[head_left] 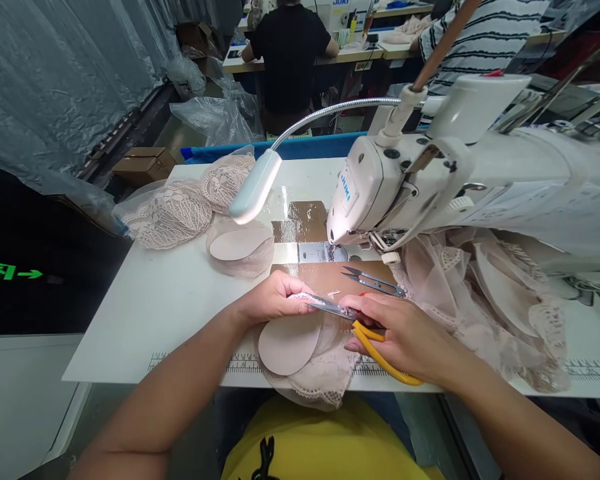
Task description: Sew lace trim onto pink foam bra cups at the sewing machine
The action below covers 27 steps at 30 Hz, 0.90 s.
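My left hand (pixel 275 297) pinches the edge of a pale pink lace bra cup (pixel 290 343), which hangs down over the table's front edge. In my right hand (pixel 397 330) is a pair of scissors with yellow handles (pixel 380 357). Their blades (pixel 327 305) lie along the edge of the fabric, close to my left fingertips. Part of the lace bunches against my right fingers. Just beyond that hand, a pair of thread snips (pixel 373 281) rests on the brown taped area by the needle plate.
A white sewing machine (pixel 365 187) stands at the right, more lace pieces (pixel 485 300) heaped under its arm. Lace cups (pixel 173 213) lie at the back left beneath a lamp (pixel 256 187). Two people sit at tables beyond, one in a black shirt (pixel 293 60).
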Motion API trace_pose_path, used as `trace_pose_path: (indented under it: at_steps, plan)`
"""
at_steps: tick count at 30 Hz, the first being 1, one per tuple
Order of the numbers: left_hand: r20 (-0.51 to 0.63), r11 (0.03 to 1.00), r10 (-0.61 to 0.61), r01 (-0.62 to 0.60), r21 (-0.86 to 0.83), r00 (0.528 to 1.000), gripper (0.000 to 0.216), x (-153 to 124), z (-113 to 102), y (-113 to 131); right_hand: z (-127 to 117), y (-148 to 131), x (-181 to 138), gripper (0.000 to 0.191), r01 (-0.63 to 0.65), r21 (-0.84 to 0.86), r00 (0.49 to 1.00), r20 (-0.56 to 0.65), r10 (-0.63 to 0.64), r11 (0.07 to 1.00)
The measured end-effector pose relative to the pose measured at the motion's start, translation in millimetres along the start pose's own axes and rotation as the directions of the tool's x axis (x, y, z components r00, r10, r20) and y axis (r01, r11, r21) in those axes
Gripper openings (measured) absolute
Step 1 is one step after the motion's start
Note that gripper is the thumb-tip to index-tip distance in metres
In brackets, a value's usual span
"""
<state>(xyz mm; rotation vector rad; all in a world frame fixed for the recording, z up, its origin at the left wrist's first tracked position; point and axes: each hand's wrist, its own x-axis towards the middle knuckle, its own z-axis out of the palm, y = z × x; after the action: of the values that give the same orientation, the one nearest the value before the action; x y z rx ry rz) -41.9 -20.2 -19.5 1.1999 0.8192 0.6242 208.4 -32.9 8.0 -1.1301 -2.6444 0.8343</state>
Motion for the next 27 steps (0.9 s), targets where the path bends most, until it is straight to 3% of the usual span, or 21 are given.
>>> trace_pose_path:
  at_steps: [13,19,21,24,26,27]
  plan:
    - [-0.007,0.990,-0.039,0.039,0.134,0.999,0.032,-1.4,2.2,2.5,8.2,6.5,-4.8,0.025,-0.001,-0.039,0.999,-0.035,0.000,0.999]
    - [-0.033,0.983,-0.087,0.091,0.159,0.996,0.035,-2.0,1.8,-2.7,5.6,3.4,-16.7,0.041,-0.191,-0.011,0.946,-0.267,0.182,0.981]
    - [-0.039,0.980,-0.090,0.096,0.174,0.995,0.034,-2.3,2.3,-1.7,-4.6,2.4,-32.1,0.045,-0.206,0.072,0.948,-0.233,0.217,0.976]
    - [-0.047,0.967,-0.067,0.077,0.242,0.997,0.033,-3.8,4.9,2.8,-25.1,6.0,-73.7,0.047,-0.144,0.206,0.975,-0.139,0.175,0.968]
    - [-0.074,0.950,-0.078,0.096,0.297,0.994,0.032,-4.9,6.8,6.4,-38.1,13.4,-111.6,0.046,-0.170,0.259,0.962,-0.167,0.217,0.951]
    - [-0.092,0.943,-0.098,0.122,0.309,0.991,0.032,-5.1,7.4,8.0,-43.7,18.4,-132.0,0.046,-0.233,0.259,0.928,-0.230,0.294,0.938]
